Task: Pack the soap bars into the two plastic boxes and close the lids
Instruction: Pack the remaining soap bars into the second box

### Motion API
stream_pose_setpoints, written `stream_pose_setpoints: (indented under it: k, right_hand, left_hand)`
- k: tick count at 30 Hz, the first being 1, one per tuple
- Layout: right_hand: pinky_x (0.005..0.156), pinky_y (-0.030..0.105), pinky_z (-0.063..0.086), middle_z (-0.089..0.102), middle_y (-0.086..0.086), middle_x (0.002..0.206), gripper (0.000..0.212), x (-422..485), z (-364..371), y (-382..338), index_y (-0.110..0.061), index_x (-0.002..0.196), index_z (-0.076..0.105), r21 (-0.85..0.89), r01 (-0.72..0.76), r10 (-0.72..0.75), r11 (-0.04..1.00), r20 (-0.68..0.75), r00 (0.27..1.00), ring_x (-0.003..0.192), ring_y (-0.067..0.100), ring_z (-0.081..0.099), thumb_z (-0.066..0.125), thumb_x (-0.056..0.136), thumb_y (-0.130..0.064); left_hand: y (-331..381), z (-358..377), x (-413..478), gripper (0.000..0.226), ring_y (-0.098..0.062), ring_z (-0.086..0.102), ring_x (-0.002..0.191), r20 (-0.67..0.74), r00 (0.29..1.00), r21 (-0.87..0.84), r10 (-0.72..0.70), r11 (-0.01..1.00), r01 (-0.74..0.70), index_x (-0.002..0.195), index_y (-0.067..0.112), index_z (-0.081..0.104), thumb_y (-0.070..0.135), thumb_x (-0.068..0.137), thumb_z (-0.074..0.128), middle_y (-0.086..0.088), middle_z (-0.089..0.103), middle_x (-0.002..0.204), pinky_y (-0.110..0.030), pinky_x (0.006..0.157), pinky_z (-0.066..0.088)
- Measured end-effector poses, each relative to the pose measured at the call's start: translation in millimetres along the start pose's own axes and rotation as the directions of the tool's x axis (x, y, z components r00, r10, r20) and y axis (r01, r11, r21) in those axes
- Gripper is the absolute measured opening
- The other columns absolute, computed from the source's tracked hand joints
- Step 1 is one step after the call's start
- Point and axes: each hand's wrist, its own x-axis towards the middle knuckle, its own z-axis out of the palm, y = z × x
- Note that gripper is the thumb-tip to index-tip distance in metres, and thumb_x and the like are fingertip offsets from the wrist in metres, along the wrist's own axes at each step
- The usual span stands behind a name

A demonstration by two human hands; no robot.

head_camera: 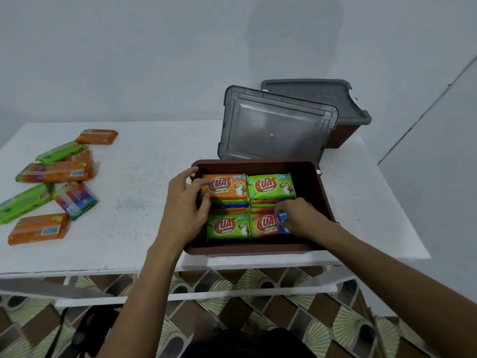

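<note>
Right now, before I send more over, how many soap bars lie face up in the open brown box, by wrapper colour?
orange soap bar: 1
green soap bars: 2
multicolour soap bar: 1
Total: 4
The edge-on bars between them are too hidden to count.

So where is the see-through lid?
In the head view, right of centre: the lid stands tilted behind the open brown box, in front of the closed box.
</note>
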Motion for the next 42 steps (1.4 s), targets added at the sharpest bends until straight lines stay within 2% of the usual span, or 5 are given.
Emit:
stream_pose_setpoints:
  k: [7,19,30,37,42]
  right_hand:
    - [0.093,0.037,0.052,0.056,0.004,0.131,0.032,0,-17,-10,-0.022,0.124,0.059,-0.148,0.050,-0.034,0.988,0.114,0.993,0.112,0.023,0.058,0.058,0.094,-0.030]
    - [0.077,0.029,0.053,0.067,0.001,0.097,0.025,56,-22,-225,-0.023,0.119,0.061,0.262,0.485,-0.373,0.834,-0.382,0.846,0.080,0.014,0.064,0.056,0.094,-0.023]
    - [0.103,0.048,0.042,0.011,0.008,0.159,0.042,170,98,-396,-0.047,0.142,0.036,-0.241,0.681,-0.667,0.692,0.149,0.730,0.130,0.035,0.033,0.035,0.104,-0.031]
    - [0.097,0.047,0.043,0.017,0.012,0.157,0.038,181,109,-400,-0.039,0.137,0.041,-0.295,0.709,-0.711,0.640,0.121,0.692,0.122,0.036,0.036,0.041,0.099,-0.041]
    - [0.087,0.042,0.048,0.032,0.008,0.146,0.041,179,102,-393,-0.034,0.135,0.039,-0.314,0.683,-0.706,0.659,0.057,0.706,0.111,0.030,0.043,0.052,0.097,-0.031]
  left_hand:
    - [-7,-5,-3,0.027,-0.016,0.042,0.128,0.033,0.999,-0.083,-0.031,0.996,0.033,0.118,0.021,0.063,0.030,0.095,0.054,-0.001,0.044,0.141,-0.025,0.099,0.037]
    - [-172,-102,-43,0.028,-0.018,0.054,0.116,0.026,0.984,0.074,-0.176,0.982,0.174,0.115,0.019,0.065,0.026,0.090,0.054,0.000,0.060,0.125,-0.023,0.095,0.036]
    - [-310,-189,-67,0.064,-0.027,0.031,0.141,0.224,0.893,0.342,-0.390,0.889,0.303,0.135,0.036,0.050,0.033,0.071,0.043,0.005,0.039,0.152,-0.051,0.108,0.033]
    - [-336,-195,-63,0.066,-0.024,0.037,0.138,0.269,0.922,0.292,-0.279,0.936,0.198,0.130,0.051,0.038,0.029,0.071,0.060,0.005,0.048,0.144,-0.051,0.111,0.032]
    - [-328,-193,-69,0.046,-0.021,0.053,0.106,0.212,0.961,0.104,-0.178,0.982,0.159,0.130,0.030,0.055,0.045,0.087,0.046,-0.005,0.053,0.123,-0.023,0.088,0.040]
